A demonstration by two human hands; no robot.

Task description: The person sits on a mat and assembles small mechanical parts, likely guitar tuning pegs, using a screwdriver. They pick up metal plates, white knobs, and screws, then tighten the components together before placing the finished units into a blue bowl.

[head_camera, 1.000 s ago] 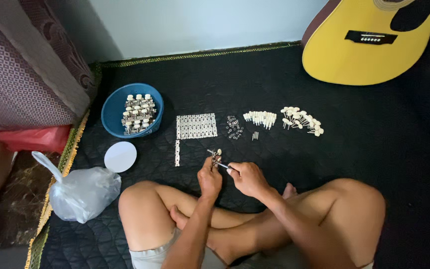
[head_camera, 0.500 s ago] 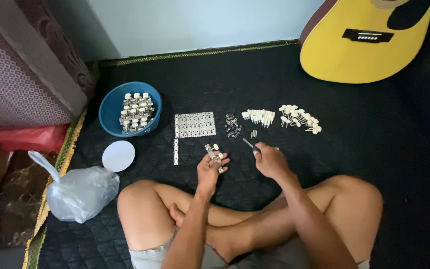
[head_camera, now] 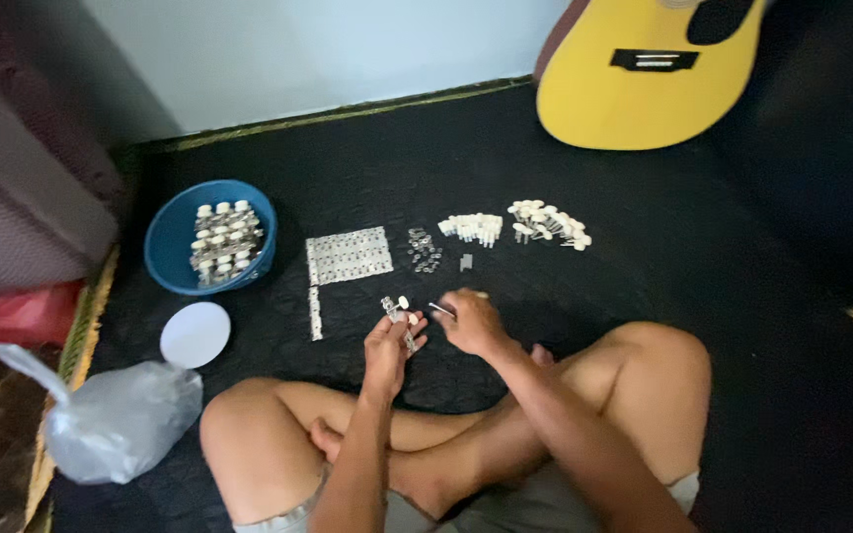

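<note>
Far left on the black quilted mat (head_camera: 742, 257) there's a tied-off clear plastic bag (head_camera: 116, 419), can't make out what's in it. Just above it sits a flat white round lid (head_camera: 195, 335), and above that a blue bowl (head_camera: 165, 232) loaded with metal tuner strips with white knobs (head_camera: 224, 243), stacked in rows. A red thing (head_camera: 12, 316) pokes out at the edge, under a patterned cushion or sofa side.

Moving right, there's a neat block of flat metal plates (head_camera: 349, 256) with one single strip (head_camera: 315, 314) lying below it, then a little pile of small metal bits (head_camera: 424, 251), a small dark piece (head_camera: 466, 262), a row of white-knobbed pegs (head_camera: 473, 227), and a looser heap of the same kind of pegs (head_camera: 548, 223). Nothing sits between the hands and these piles, all open mat.

In front of the crossed legs, the left hand (head_camera: 389, 345) has its fingers closed around a tuner strip with white knobs (head_camera: 399, 308), which sticks up out of the fist just above the knees. Right next to it, the right hand (head_camera: 473, 321) is pinched around a thin metal tool (head_camera: 440, 309), tip pointing at the strip, close but I can't tell if it's touching.

Top right, a yellow acoustic guitar (head_camera: 634, 89) leans against the wall, well apart from everything else.
</note>
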